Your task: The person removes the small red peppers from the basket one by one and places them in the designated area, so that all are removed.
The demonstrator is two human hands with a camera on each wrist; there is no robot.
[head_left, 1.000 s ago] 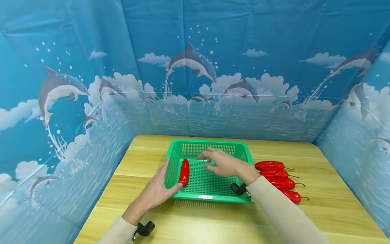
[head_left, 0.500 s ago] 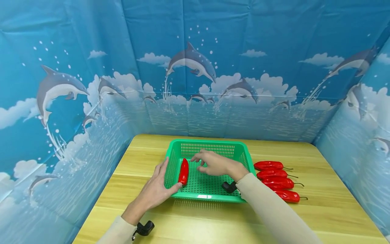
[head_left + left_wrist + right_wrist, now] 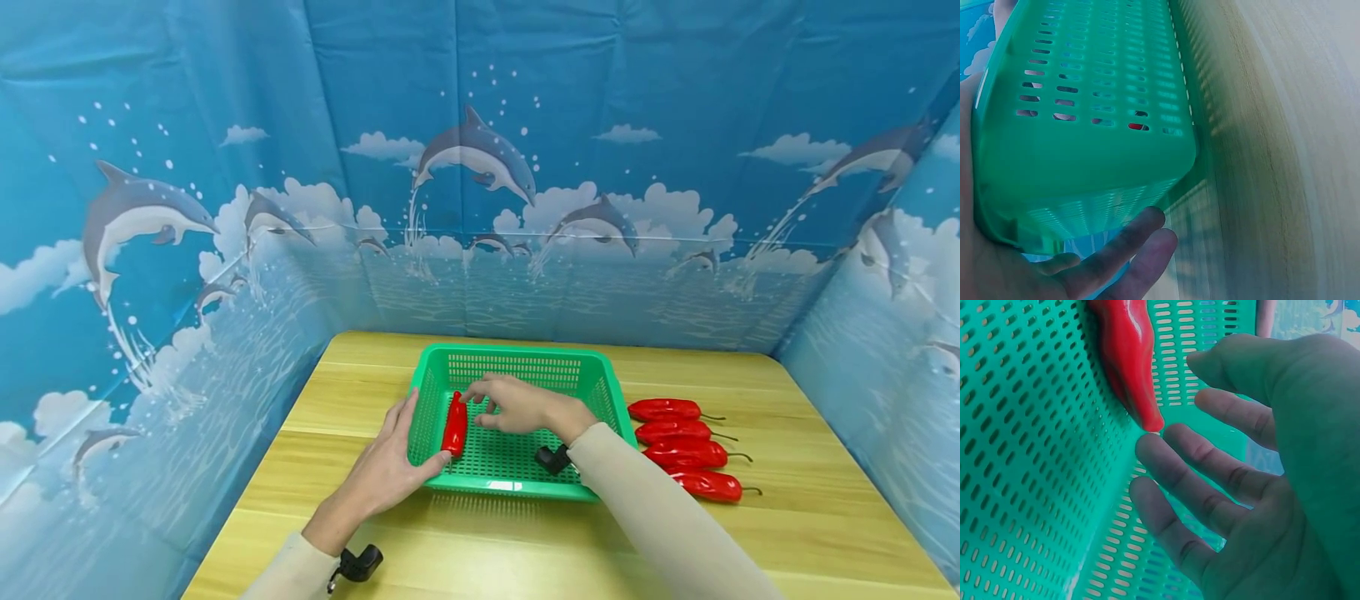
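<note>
A green perforated plastic basket stands on the table with one red chili pepper lying lengthwise inside, near its left wall. My left hand rests on the basket's front left corner. Its thumb reaches over the front rim beside the pepper's stem end, and the fingers extend along the outer left side. Inside the basket hovers my right hand, its fingers spread and slightly bent. In the right wrist view, the fingertips are just by the pepper's tip, with nothing held; whether they touch it I cannot tell.
To the right of the basket lie several more red chili peppers in a row, stems pointing right. The wooden table is enclosed by a blue dolphin-print curtain at the back and both sides.
My right hand has moved left inside the basket, from its middle toward the tip of the red chili pepper. The left hand stays on the corner; the peppers have not moved.
</note>
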